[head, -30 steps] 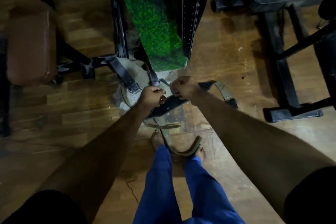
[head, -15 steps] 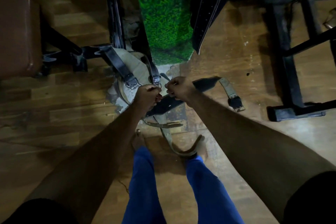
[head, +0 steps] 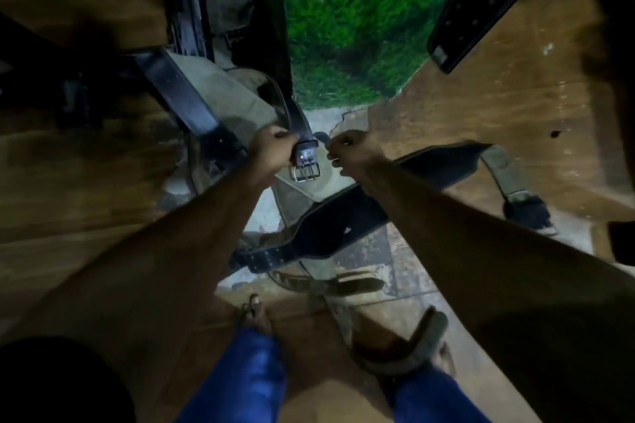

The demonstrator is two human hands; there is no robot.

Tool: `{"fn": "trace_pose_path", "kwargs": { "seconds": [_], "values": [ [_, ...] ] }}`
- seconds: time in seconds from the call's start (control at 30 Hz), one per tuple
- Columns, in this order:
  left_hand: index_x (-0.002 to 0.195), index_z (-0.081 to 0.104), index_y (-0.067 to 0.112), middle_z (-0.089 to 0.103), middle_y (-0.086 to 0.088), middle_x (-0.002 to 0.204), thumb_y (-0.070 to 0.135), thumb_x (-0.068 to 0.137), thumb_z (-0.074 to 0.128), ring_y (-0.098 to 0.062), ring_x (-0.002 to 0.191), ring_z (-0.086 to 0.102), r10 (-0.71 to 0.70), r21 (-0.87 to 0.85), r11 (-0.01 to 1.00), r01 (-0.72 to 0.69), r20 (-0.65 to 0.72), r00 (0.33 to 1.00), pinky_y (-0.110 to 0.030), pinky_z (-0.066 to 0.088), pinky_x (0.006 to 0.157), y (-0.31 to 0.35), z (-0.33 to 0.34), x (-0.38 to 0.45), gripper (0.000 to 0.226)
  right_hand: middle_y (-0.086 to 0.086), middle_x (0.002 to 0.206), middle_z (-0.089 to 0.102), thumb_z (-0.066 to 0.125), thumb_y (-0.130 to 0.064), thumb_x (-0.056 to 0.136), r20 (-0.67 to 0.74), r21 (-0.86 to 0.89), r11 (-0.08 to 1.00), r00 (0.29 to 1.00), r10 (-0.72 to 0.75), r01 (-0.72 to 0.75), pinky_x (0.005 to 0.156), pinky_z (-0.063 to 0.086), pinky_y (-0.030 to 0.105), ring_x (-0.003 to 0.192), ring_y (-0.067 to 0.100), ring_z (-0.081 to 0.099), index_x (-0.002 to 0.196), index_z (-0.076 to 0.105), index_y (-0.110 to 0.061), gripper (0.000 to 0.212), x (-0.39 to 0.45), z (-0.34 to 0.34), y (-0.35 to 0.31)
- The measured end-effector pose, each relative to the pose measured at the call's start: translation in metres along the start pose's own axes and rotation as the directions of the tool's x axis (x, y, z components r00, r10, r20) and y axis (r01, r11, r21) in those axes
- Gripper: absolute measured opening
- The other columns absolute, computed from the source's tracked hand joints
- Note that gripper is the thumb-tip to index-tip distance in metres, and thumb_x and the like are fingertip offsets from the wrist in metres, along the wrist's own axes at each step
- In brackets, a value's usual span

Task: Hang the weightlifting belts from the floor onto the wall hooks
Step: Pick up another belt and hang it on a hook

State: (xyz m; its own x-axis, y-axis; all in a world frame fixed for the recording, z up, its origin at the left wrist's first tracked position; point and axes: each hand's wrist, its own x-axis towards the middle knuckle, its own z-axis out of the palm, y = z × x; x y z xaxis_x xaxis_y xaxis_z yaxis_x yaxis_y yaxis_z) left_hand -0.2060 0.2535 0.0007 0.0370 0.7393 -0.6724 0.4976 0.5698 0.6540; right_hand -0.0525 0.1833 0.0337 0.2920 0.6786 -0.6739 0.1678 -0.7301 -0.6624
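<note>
Wooden floor (head: 515, 134), worn through to bare patches. Green turf panel (head: 343, 27) at top. Wide black belt (head: 347, 216) flat on floor under both arms. Narrower black belt (head: 295, 113), end lifted, silver buckle (head: 307, 172) dangling. Left hand (head: 271, 149), fingers clamped on buckle end. Right hand (head: 350, 154), fisted just beside; contents unclear.

Green artificial turf (head: 347, 21) meets the wooden floor (head: 498, 106).
</note>
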Motion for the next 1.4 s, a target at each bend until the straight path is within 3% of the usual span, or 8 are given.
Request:
{"fn": "trace_pose_path", "kwargs": {
  "seconds": [0.33,0.5,0.63,0.73,0.93,1.07,1.23,1.4],
  "values": [
    [0.130,0.060,0.000,0.068,-0.015,0.126,0.033,0.093,0.069,-0.031,0.111,0.066,0.026,0.088,0.996,-0.013,-0.146,0.989,-0.037,0.055,0.091,-0.055,0.066,0.151,0.050,0.010,0.101,0.073,0.062,-0.025,0.093,-0.087,0.048,0.999,0.996,-0.018,0.022,0.077,0.060,0.047,0.088,0.029,0.070,0.114,0.071,-0.014,0.025,0.123,0.065,0.097],
    [0.100,0.065,0.006,0.065,-0.009,0.091,0.004,0.095,0.064,-0.019,0.080,0.063,0.046,-0.073,0.996,-0.046,-0.003,0.999,-0.024,0.047,0.071,-0.071,0.061,0.120,0.006,-0.002,0.094,0.066,0.064,-0.021,0.097,-0.156,0.137,0.989,0.987,-0.033,0.055,0.073,0.053,0.032,0.082,0.016,0.062,0.120,0.063,-0.010,0.025,0.105,0.066,0.107],
    [0.110,0.066,-0.001,0.071,0.007,0.070,-0.002,0.096,0.059,0.001,0.054,0.064,0.103,-0.172,0.982,-0.083,0.106,0.989,-0.014,0.050,0.057,-0.072,0.024,0.041,0.016,0.003,0.125,0.061,0.058,-0.027,0.102,-0.022,0.224,0.974,1.000,0.020,-0.014,0.092,0.048,0.027,0.109,0.017,0.059,0.141,0.052,-0.008,0.044,0.056,0.061,0.081],
    [0.103,0.071,0.009,0.077,0.003,0.081,0.002,0.097,0.058,-0.014,0.076,0.071,0.099,-0.275,0.961,-0.029,0.245,0.964,-0.028,0.058,0.076,-0.053,-0.001,-0.010,0.016,0.017,0.111,0.073,0.055,-0.023,0.103,0.100,0.289,0.957,0.995,0.007,-0.036,0.079,0.057,0.030,0.098,0.030,0.070,0.113,0.070,-0.006,0.025,0.020,0.053,0.050],
    [0.113,0.067,0.003,0.068,-0.012,0.095,0.008,0.098,0.059,-0.015,0.076,0.065,0.061,-0.158,0.987,-0.011,0.315,0.947,-0.020,0.054,0.061,-0.003,-0.030,-0.097,0.017,0.001,0.058,0.061,0.065,-0.014,0.097,0.044,0.383,0.924,0.999,-0.003,-0.014,0.065,0.051,0.035,0.060,0.021,0.058,0.059,0.061,-0.019,0.039,-0.042,0.027,-0.001],
    [0.108,0.066,0.008,0.066,-0.008,0.091,0.021,0.097,0.064,-0.017,0.077,0.062,-0.002,-0.161,0.986,0.048,0.273,0.962,-0.027,0.051,0.066,0.040,-0.032,-0.128,0.018,0.002,0.062,0.058,0.060,-0.015,0.100,-0.092,0.333,0.940,0.994,-0.051,0.079,0.059,0.051,0.030,0.059,0.020,0.058,0.064,0.054,-0.019,0.037,-0.074,-0.011,-0.034],
    [0.082,0.069,0.014,0.067,-0.002,0.072,0.031,0.103,0.049,-0.013,0.060,0.065,-0.167,-0.582,0.765,0.276,0.234,0.958,-0.031,0.057,0.061,0.125,-0.034,-0.159,0.034,-0.001,0.066,0.059,0.056,-0.014,0.102,-0.055,0.206,0.950,0.972,-0.228,0.235,0.058,0.047,0.028,0.061,0.017,0.058,0.074,0.056,-0.023,0.029,-0.121,-0.058,-0.087],
    [0.097,0.063,0.011,0.072,-0.007,0.086,0.032,0.100,0.060,-0.018,0.073,0.069,-0.178,-0.577,0.785,0.226,0.140,0.974,-0.031,0.058,0.063,0.222,-0.058,-0.202,0.021,-0.004,0.071,0.063,0.059,-0.016,0.100,-0.031,0.165,0.919,0.933,-0.358,0.358,0.064,0.048,0.027,0.062,0.006,0.059,0.082,0.063,-0.022,0.020,-0.172,-0.108,-0.169]
  ]
}}
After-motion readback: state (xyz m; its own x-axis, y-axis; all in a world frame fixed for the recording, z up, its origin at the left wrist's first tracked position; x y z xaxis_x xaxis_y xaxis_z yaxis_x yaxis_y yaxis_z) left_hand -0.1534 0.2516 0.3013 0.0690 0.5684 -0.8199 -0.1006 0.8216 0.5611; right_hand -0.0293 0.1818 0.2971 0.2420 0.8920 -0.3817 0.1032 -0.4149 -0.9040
